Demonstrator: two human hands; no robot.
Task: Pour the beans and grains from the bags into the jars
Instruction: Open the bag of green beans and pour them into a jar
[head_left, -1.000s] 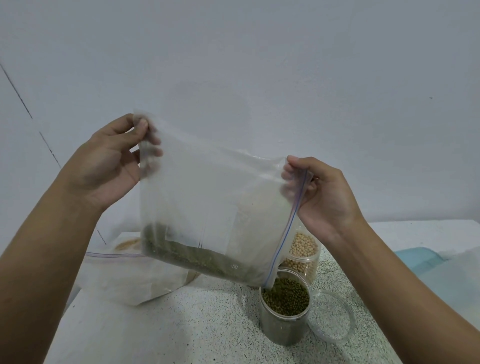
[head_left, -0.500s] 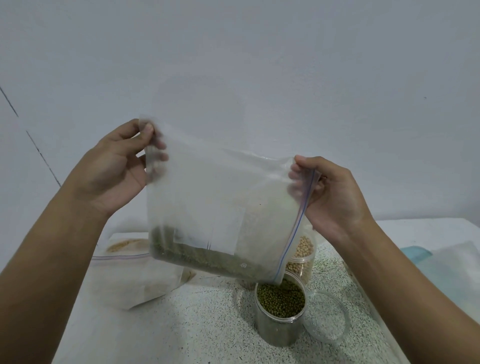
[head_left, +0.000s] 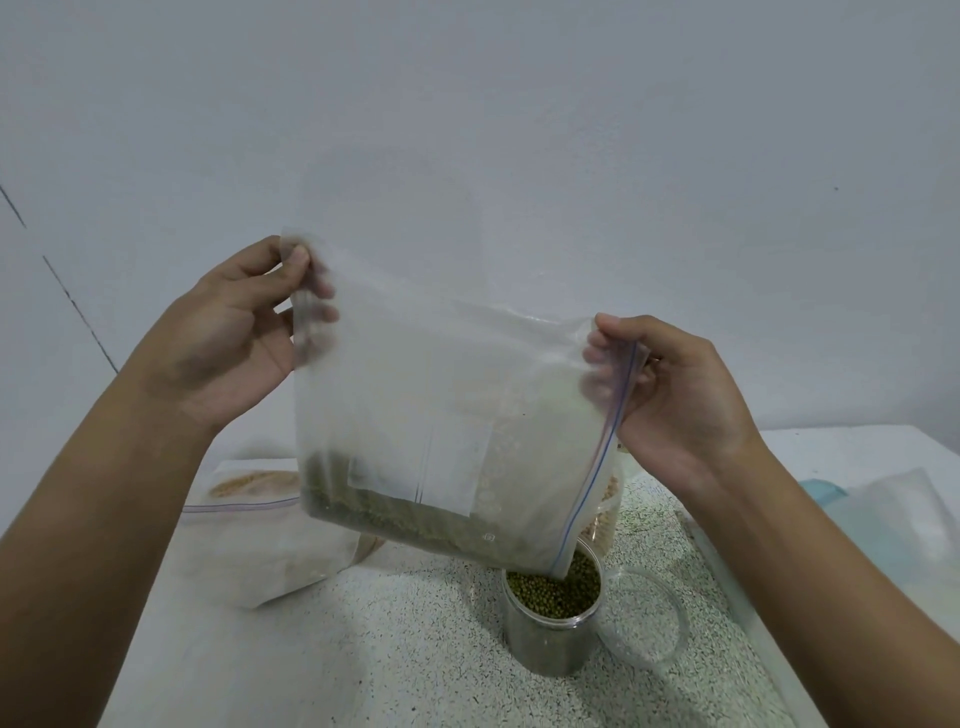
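I hold a clear zip bag (head_left: 447, 405) of green mung beans up in the air, turned on its side. My left hand (head_left: 239, 338) pinches its upper left corner. My right hand (head_left: 670, 395) pinches the zip edge at the upper right. The beans lie along the bag's lower edge, and its lower right corner hangs just over a clear jar (head_left: 553, 618) nearly full of green beans. Behind that jar stands a second jar (head_left: 605, 514) of pale beans, mostly hidden by the bag.
A clear round lid (head_left: 644, 618) lies right of the green-bean jar on the speckled counter (head_left: 405, 639). Another zip bag (head_left: 265, 540) with tan grain lies at the left. An empty bag (head_left: 893, 519) and a teal lid (head_left: 821, 491) sit at the right. A white wall is behind.
The bag and both hands have shifted slightly to the right and down relative to the jar; the bag's lower corner now hangs over the jar's mouth.
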